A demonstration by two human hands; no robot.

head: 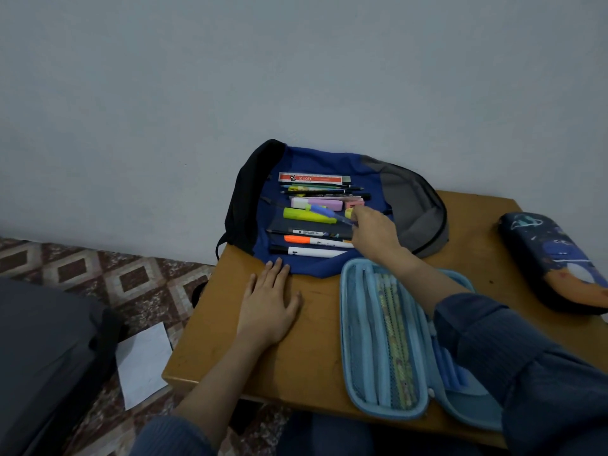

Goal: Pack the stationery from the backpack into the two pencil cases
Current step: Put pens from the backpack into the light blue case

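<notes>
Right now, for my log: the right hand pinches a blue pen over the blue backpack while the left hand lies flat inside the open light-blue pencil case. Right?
No: the head view shows the left hand flat on the brown wooden table, beside the light-blue pencil case. The rest holds.

- Blue backpack (312, 159), flat at frame centre on the far edge of the wooden table (296, 366), against the wall.
- Laid in rows on it: red ruler (309, 177), pencils (316, 186), pastel highlighters (324, 203), yellow-green highlighter (301, 213), orange marker (297, 239), black-and-white marker (309, 251).
- Right hand (375, 232), centre right over the backpack, pinching the end of a blue pen (324, 212) slanted across the yellow-green highlighter.
- Left hand (268, 301), flat on the table below the backpack, fingers straight, fingertips touching its near edge.
- Light-blue pencil case (352, 324), open at lower right, patterned pencils (396, 330) inside, right forearm crossing its upper end.
- Dark pencil case (552, 258), closed, at the right edge, well apart.
- Lower left: white sheet (144, 363) on patterned carpet (131, 281).
</notes>
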